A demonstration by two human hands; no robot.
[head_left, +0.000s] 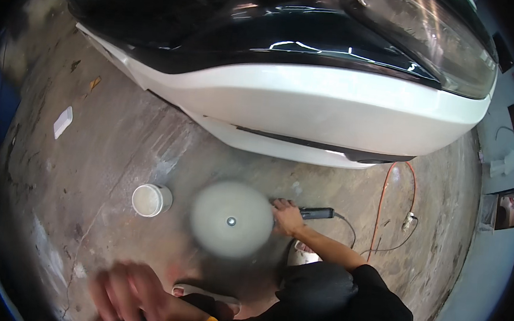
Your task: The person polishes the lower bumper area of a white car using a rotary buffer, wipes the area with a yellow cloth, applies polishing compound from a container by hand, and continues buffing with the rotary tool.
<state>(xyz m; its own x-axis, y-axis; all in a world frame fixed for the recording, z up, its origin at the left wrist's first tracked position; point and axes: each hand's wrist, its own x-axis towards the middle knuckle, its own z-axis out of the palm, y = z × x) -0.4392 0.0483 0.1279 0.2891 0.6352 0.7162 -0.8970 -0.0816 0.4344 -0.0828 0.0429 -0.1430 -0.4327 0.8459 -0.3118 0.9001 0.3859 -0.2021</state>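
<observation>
My right hand (289, 217) is closed around the dark body of a corded polisher (317, 213), just behind its head. The polisher's round, pale pad (222, 235) faces up and is blurred, with a metal centre bolt showing sharply. At the lower left my left hand (131, 295) is raised close to the camera, its bent fingers somewhat smeared and apart, with nothing visible in them; a yellow cuff shows at its wrist. To the left of the pad, a white tub (151, 200) of pale contents stands on the floor.
A car's white front bumper (308, 104) and glossy black hood (230, 33) span the far side, with a headlight (421, 35) at right. An orange extension cord (380, 205) loops on the concrete floor (114, 156). A small white tray (63, 122) lies far left.
</observation>
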